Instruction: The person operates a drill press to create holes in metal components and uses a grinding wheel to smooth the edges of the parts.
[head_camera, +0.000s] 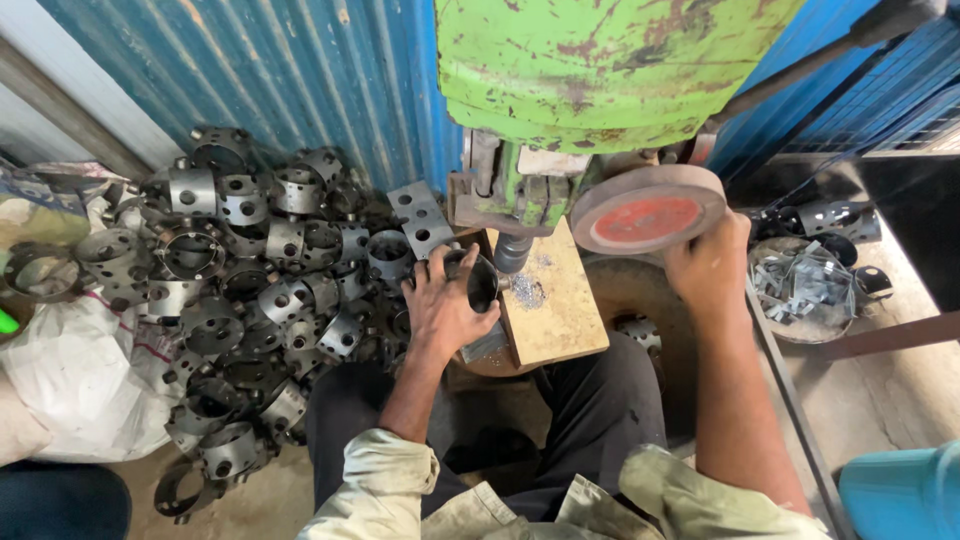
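Wooden block (560, 300) edge: left hand (440, 305) grips metal ring (478, 280); right hand (708, 262) clasps red-faced wheel (648, 208).

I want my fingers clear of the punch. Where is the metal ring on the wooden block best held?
Probably by its left rim, coming from the left as the left hand does. The metal ring lies on its side on the wooden block, its right side close to the punch.
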